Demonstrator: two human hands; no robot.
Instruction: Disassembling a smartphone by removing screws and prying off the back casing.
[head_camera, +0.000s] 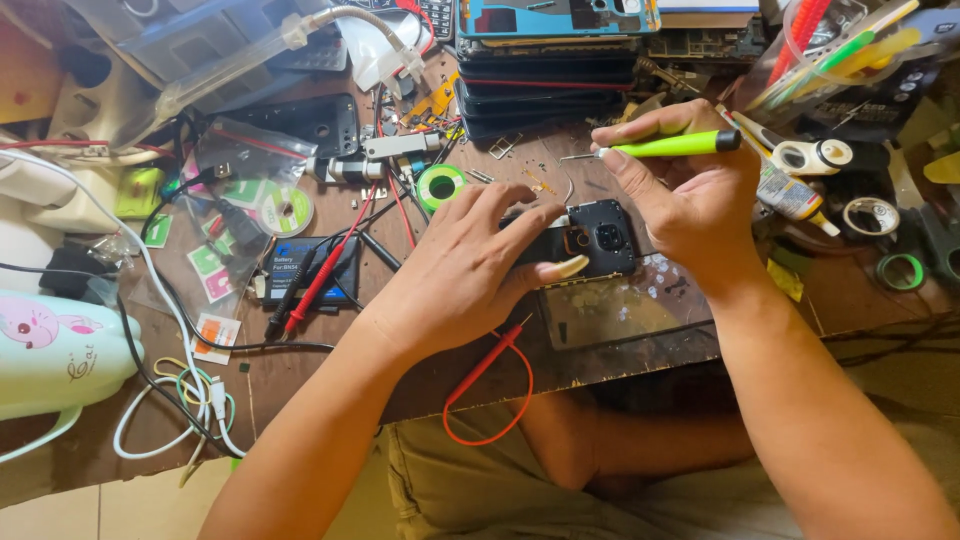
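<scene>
My left hand lies over a black opened phone on the wooden workbench, with the thumb pressed along its lower edge. The phone's camera cluster shows at its uncovered right end. My right hand grips a bright green screwdriver held almost level above the phone. Its thin metal tip points left, just over my left fingers. A glass panel lies under the phone, at the bench's front edge.
A stack of phones stands at the back. Red and black meter probes cross a flat battery on the left. Tape rolls, a glue tube, a green wire spool and tangled cables crowd the bench.
</scene>
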